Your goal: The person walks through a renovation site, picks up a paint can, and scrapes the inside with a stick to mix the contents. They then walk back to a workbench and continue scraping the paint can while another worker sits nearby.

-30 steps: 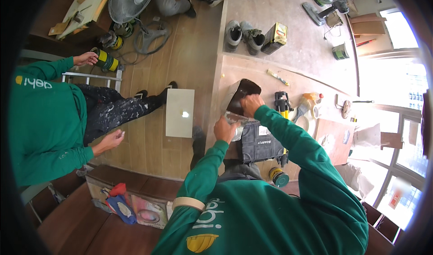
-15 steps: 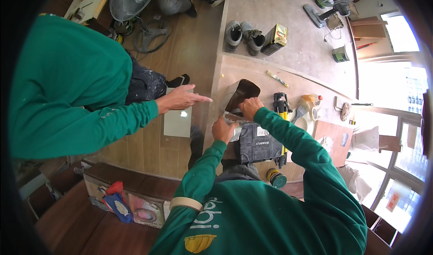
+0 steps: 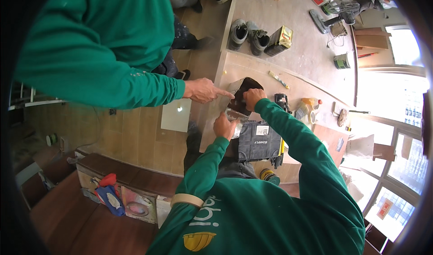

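A rectangular metal tin (image 3: 231, 89) with a dark inside lies before me, its open end toward the right. My right hand (image 3: 253, 98) is closed at the mouth of the tin; what its fingers hold is hidden. Closed by the tin's near end is my left hand (image 3: 223, 127), with a pale, shiny piece beside its fingers that I cannot make out. From the left, a co-worker's hand (image 3: 203, 90) stretches its index finger to the side of the tin. Just below the tin lies a black tool case (image 3: 259, 142), close to my left hand.
Work shoes (image 3: 258, 42) and a yellow-topped tin (image 3: 279, 40) stand beyond a ledge. A brush (image 3: 278, 80) lies farther back. To the right are a bottle (image 3: 311, 102), a roll of tape (image 3: 312, 116) and a board (image 3: 331, 137). A small round can (image 3: 269, 177) stands near my body.
The co-worker has leaned in from the left, and their pointing finger has come right up to the tin. My hands stay at the tin with little movement.
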The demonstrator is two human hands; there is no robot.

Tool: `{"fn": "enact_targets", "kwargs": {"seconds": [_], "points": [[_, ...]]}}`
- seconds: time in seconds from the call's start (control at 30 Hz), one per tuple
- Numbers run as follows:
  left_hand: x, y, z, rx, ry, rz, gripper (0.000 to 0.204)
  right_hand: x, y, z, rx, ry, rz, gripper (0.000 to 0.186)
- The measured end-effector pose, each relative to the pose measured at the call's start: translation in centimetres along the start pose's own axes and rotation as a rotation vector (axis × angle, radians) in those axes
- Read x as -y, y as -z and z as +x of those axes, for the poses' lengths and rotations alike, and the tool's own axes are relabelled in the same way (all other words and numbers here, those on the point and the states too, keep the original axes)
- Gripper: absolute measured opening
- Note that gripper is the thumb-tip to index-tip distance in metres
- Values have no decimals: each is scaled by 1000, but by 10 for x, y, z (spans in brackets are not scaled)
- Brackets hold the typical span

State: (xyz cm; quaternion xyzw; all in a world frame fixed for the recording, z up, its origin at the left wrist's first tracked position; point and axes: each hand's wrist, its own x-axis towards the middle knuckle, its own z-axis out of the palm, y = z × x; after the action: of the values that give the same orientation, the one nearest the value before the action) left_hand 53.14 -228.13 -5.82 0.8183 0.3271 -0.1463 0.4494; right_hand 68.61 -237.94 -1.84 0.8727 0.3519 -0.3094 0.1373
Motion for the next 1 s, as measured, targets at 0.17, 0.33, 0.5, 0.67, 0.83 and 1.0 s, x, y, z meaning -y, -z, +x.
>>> {"fn": "enact_targets", "kwargs": {"seconds": [0.17,0.33,0.5,0.67,0.83,1.0], "points": [[3,-3,3,15,4,13,61,-30,7,13,-82,-26,64,19],[2,-3,1,30,33,33,61,-10,0,10,-103,65,-107,11],[2,-1,3,-22,-17,31,53,11,-17,0,-59,15,19,16],[-2,2,1,-19,-27,41,54,-24,-16,2,-102,56,226,19],[2,-1,0,-1,-27,49,56,-27,-16,11,-193,-44,42,14],[4,-2,2,0,-8,31,55,11,-35,-6,-135,122,26,12]]}}
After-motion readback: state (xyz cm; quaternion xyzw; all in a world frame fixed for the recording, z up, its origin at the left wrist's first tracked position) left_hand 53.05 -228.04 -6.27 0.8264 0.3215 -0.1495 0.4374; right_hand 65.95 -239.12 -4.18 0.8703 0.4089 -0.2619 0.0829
